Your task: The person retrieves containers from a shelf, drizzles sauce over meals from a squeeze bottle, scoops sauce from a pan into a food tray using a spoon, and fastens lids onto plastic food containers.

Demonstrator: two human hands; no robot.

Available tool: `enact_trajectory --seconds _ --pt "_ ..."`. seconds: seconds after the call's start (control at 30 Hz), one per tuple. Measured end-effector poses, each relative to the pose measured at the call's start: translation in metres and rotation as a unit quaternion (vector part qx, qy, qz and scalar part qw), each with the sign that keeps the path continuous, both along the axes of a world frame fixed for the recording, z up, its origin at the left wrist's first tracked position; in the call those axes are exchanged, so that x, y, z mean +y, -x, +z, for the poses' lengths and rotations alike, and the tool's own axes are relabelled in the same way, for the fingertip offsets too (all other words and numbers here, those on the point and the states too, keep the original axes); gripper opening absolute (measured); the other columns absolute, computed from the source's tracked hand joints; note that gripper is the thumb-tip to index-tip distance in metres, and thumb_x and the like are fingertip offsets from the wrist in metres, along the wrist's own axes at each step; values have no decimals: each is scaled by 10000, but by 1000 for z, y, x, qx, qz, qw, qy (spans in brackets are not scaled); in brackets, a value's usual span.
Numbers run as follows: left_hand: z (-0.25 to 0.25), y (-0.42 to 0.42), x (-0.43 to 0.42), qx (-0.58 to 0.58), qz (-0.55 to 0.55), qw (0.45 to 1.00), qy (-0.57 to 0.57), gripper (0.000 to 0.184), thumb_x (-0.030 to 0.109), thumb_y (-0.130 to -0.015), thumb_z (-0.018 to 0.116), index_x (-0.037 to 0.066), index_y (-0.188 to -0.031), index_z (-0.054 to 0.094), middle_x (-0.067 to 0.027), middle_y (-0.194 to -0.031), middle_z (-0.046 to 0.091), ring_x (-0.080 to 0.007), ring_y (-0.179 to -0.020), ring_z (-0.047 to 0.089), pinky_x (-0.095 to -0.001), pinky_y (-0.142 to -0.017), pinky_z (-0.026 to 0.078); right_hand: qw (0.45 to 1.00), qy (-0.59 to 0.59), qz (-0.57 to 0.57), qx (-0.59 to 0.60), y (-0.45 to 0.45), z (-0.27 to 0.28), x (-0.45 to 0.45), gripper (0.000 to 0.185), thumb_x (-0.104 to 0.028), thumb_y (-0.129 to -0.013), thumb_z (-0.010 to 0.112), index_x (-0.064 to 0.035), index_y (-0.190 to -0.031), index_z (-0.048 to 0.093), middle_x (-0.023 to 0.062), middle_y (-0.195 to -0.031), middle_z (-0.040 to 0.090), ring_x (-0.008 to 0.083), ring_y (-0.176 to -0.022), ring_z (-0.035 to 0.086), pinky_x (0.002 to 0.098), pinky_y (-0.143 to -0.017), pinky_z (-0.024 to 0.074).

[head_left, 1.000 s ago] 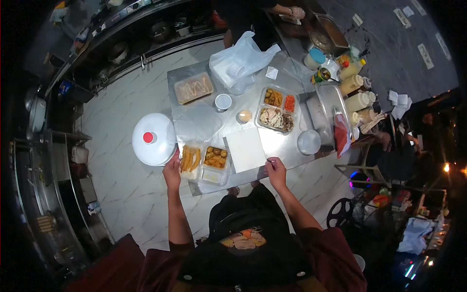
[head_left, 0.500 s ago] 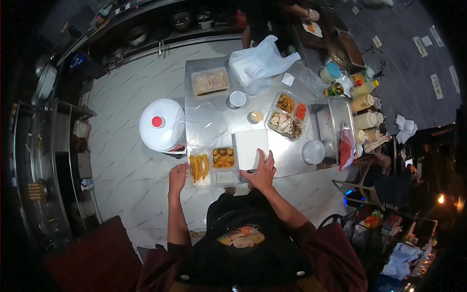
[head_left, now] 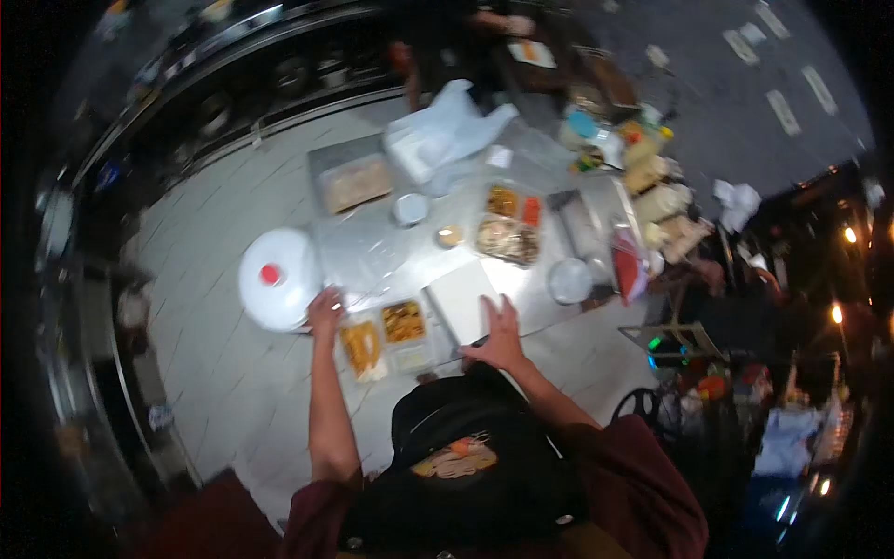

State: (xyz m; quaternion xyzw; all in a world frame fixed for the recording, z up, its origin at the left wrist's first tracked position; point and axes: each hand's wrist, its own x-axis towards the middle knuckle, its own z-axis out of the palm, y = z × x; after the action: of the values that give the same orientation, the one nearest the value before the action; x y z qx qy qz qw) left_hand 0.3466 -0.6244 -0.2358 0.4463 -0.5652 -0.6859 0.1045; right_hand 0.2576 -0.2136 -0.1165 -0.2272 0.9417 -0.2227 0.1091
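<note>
My right hand (head_left: 500, 337) has its fingers spread over the near edge of a white square board (head_left: 461, 303) on the metal table. My left hand (head_left: 326, 310) is by the table's left corner, between the white round container with a red knob (head_left: 279, 279) and a clear food tray; its fingers look bent together, blurred by motion. That tray holds yellow strips (head_left: 360, 347) and, beside them, browned food (head_left: 403, 321). Farther back are a filled compartment tray (head_left: 509, 226), a small sauce cup (head_left: 449, 236) and a clear plastic lid (head_left: 363, 256).
A plastic bag (head_left: 447, 135) and a rectangular food box (head_left: 357, 184) lie toward the back. Squeeze bottles (head_left: 661, 200) line the right side, near a round clear container (head_left: 569, 280). Across the table a co-worker's hand (head_left: 515, 25) is over a dark counter.
My right hand has gone from a pinch at the board's right side to spread fingers over it. My left hand has moved up beside the tray's top left. The whole view has shifted and blurred.
</note>
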Motion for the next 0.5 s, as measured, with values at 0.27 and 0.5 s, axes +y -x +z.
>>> enact_trajectory --seconds 0.27,0.5 --pt "-42 -33 -15 51 65 994 -74 361 377 -993 632 77 -1191 667 -26 -1003 668 -153 -784 626 -297 -635 520 996 50 -43 57 29 42 52 990 -395 -696 866 -174 -1532 386 261 -1565 278 463 -1446 295 571 -1160 281" --pt "29 -47 24 13 -16 986 166 388 355 -1031 600 3 -1184 659 -67 -1016 672 -143 -775 606 -252 -643 491 912 51 -292 284 135 95 190 635 -214 -833 755 -22 -1384 504 250 -1314 542 427 -1242 493 491 -1060 398"
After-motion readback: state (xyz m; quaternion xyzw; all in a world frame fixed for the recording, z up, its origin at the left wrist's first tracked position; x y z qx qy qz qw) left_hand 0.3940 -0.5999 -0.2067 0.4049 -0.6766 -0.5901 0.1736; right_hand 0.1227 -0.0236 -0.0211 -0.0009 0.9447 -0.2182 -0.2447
